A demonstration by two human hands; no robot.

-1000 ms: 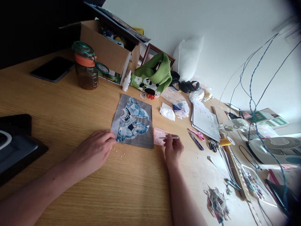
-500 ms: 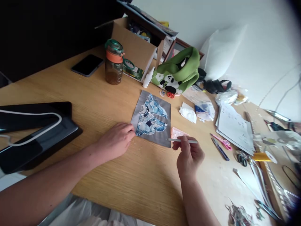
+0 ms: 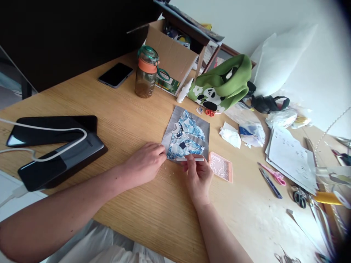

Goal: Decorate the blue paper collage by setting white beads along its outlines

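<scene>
A grey fabric piece [image 3: 204, 126] lies on the table, bearing blue patterned patches edged with rows of small white beads. At its lower left corner is my left hand [image 3: 149, 160], fingers curled together and gripping the edge; the fingertips are partly hidden. Between thumb and fingers my right hand [image 3: 199, 179] holds a slim white pen-like stick [image 3: 197, 159], lying nearly level over the fabric's lower edge, its tip pointing left. Just right of this hand sits a shallow pink tray [image 3: 230, 171] of tiny pale beads. Several loose beads [image 3: 170, 174] lie between my hands.
Two dark phones [image 3: 65, 160] with a white cable lie at left, another phone [image 3: 115, 75] farther back. A bottle [image 3: 145, 78], cardboard box [image 3: 172, 51] and green panda bag [image 3: 219, 86] stand behind. Rightward are tissue [image 3: 230, 135], papers [image 3: 292, 157], pink scissors [image 3: 274, 174] and a cutter [image 3: 270, 183].
My right hand has moved left with the white stick, from beside the bead tray to the fabric's lower edge. More of the tray shows. The view has shifted; my left hand stays at the corner.
</scene>
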